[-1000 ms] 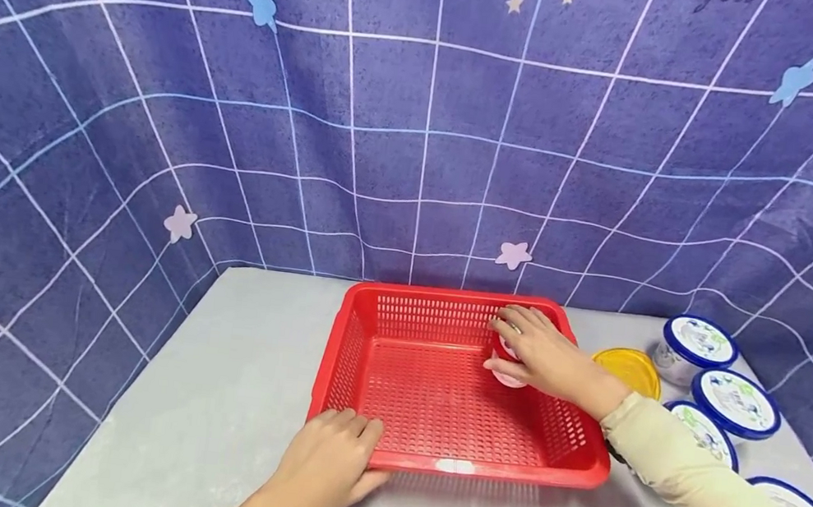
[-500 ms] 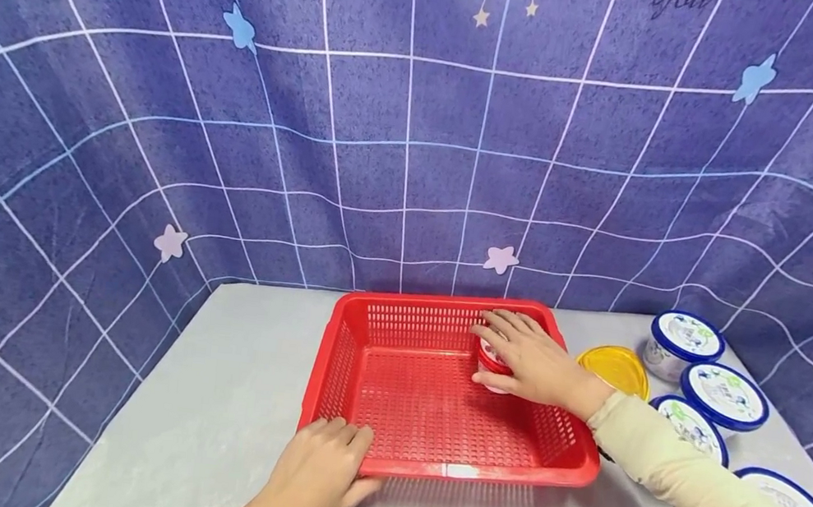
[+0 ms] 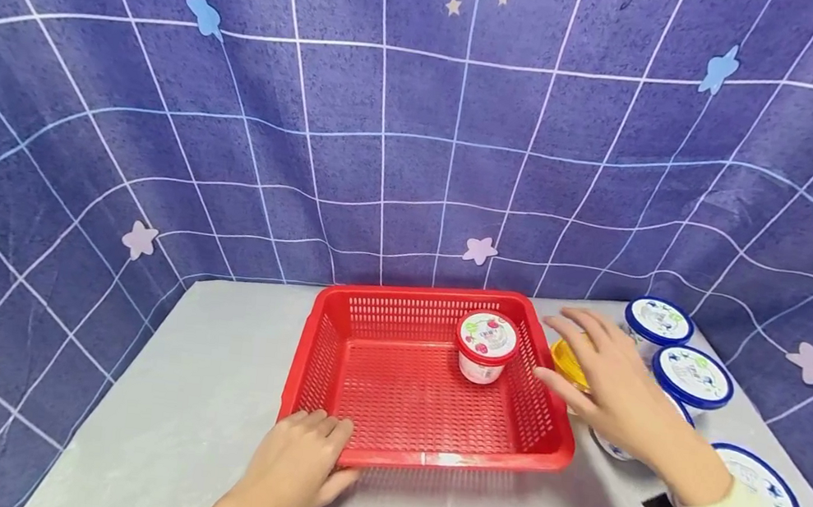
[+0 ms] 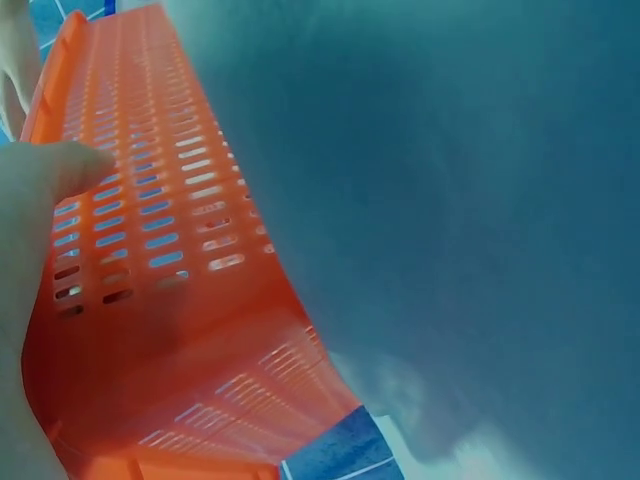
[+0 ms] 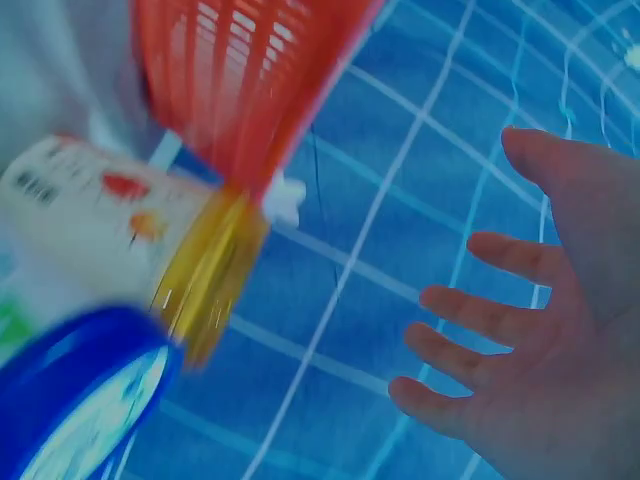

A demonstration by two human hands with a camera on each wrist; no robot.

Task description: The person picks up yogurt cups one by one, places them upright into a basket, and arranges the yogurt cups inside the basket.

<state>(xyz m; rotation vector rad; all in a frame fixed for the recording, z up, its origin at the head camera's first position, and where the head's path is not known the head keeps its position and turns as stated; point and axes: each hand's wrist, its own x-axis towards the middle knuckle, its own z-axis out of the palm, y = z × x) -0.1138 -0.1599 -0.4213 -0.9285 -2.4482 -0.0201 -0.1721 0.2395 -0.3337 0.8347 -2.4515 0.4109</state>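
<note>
A red plastic basket (image 3: 385, 456) with slotted walls stands on the table. My left hand (image 3: 291, 460) grips its near left corner, fingers over the rim; in the left wrist view the thumb (image 4: 80, 168) lies against the outer wall. Inside the basket, near the back right, a small white tub with a red lid (image 3: 486, 340) sits upright. My right hand (image 3: 618, 391), fingers spread and holding nothing, is just right of the basket. It partly covers a tub with a yellow lid (image 3: 568, 363), whose white fruit-printed side (image 5: 110, 215) shows in the right wrist view.
Several tubs with blue lids (image 3: 693, 374) stand along the table's right side, some partly behind my right hand and arm. A purple-blue curtain (image 3: 416, 164) with a grid pattern hangs behind the grey-white table (image 3: 176, 394).
My right hand has let go of the red-lidded tub inside the basket and moved right, out over the yellow-lidded tub. The left hand stays on the basket corner. The head view has shifted slightly.
</note>
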